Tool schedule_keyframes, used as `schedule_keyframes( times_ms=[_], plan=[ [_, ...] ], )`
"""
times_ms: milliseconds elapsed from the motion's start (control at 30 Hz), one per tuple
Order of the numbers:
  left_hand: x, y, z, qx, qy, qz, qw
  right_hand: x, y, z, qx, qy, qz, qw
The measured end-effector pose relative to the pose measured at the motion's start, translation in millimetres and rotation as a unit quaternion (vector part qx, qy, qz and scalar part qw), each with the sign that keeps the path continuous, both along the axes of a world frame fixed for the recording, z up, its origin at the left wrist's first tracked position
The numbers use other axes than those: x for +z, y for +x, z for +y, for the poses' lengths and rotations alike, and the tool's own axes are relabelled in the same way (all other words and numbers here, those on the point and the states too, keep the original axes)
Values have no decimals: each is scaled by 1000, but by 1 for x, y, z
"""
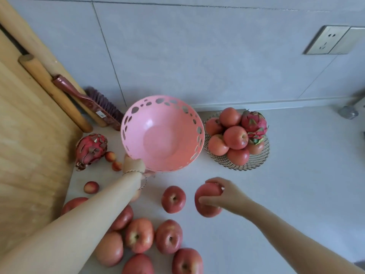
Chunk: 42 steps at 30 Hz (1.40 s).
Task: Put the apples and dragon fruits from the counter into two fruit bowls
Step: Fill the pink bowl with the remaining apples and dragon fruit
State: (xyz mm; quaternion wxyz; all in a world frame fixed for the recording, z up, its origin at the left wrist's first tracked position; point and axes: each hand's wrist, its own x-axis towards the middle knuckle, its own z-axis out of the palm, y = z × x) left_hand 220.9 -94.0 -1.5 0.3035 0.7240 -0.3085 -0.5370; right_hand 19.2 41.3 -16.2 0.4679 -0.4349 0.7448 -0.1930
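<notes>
The table (296,175) is carrying everything. The pink bowl (164,139) is tilting toward the camera, with the left hand (134,164) gripping its near rim, fingers curling round the edge. The wire bowl (246,166) is sitting just right of it, holding piled apples (236,137) and one dragon fruit (253,121). A second dragon fruit (90,149) is lying on the table left of the pink bowl. Loose apples (168,236) are lying nearer the camera. The right hand (225,194) is wrapping its fingers round a single apple (207,204) beside them.

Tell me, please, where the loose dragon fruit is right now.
The loose dragon fruit lies on the counter at the left of the head view, beside the wooden board and just left of the pink bowl.
</notes>
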Motion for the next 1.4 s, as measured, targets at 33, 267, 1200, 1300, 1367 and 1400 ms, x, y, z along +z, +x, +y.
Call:
schedule_keyframes(
  times_ms=[33, 267, 1200, 1300, 1367, 1400],
  plan=[
    [5, 1, 3, -4, -26, -14, 1000, 15, -10, -1, -6, -31, -9, 999],
    [40, -1, 66, -156, -104, -121, 975, 121, -55, 0, -16, -269, 1, 963],
    [-34, -57, 142, -432, -32, -240, 869, -62, -62, 22, -159, 10, 47, 986],
    [-26, -27, 137, -474, -131, -309, 814, -63, -62, 20, -112, 56, 75, 989],
    [-29, -5, 130, -517, -128, -355, 768, -56, -54, 15, -121, 84, 119, 982],
    [-32, 4, 127, -539, -102, -370, 750, -50, -47, 13, -135, 59, 152, 977]
  ],
)
